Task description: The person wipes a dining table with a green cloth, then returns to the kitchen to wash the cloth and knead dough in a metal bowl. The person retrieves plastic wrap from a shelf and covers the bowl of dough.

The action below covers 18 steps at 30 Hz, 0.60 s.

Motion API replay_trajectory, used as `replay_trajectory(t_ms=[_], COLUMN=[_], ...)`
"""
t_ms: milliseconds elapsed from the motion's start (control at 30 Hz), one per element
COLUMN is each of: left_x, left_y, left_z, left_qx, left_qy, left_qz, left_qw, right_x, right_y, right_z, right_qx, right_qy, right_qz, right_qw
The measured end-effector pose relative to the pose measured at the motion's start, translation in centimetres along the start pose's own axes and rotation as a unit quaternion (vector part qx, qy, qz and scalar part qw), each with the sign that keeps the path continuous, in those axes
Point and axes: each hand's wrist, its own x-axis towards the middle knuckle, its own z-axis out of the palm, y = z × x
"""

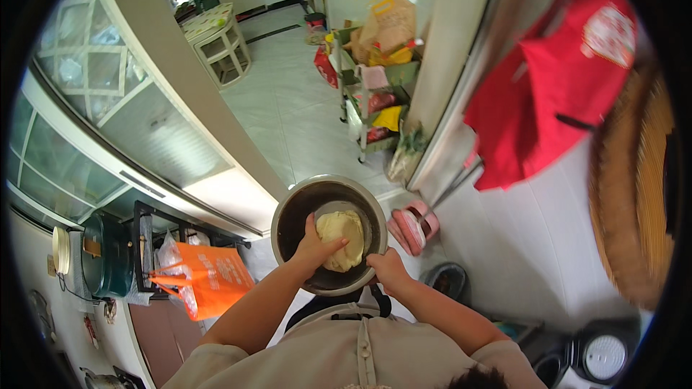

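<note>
A steel bowl (329,184) is held in front of my body, with a lump of pale yellow dough (344,236) inside it. My left hand (315,248) reaches into the bowl and grips the dough's left and lower side, thumb lying across it. On the lower right, my right hand (386,265) is closed on the bowl's rim.
A doorway (267,122) leads ahead, with a trolley of bags (375,75) at its right and a white stand (227,54) beyond. An orange bag (205,281) hangs left. Pink slippers (414,223) lie on the floor. A red apron-like cloth (533,115) hangs right.
</note>
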Motion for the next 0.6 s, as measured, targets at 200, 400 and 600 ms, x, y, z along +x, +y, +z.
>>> replay_trajectory(t_ms=[200,400,600], left_x=[15.0,27.7,40.4], left_y=[4.4,12.1,18.9], left_z=[-4.8,-9.5,-14.5], left_qx=[0.042,0.087,0.145], left_qy=[0.066,0.157,0.251], left_qz=[0.135,0.185,0.167], left_qw=[0.988,0.966,0.942], right_x=[14.5,26.7,41.3], right_y=[-10.0,-20.6,-28.5], right_z=[4.8,9.0,14.3], right_qx=[-0.024,-0.032,-0.032], right_qy=[-0.023,-0.059,-0.087], right_qz=[-0.027,-0.018,-0.021], right_qw=[0.999,0.998,0.995])
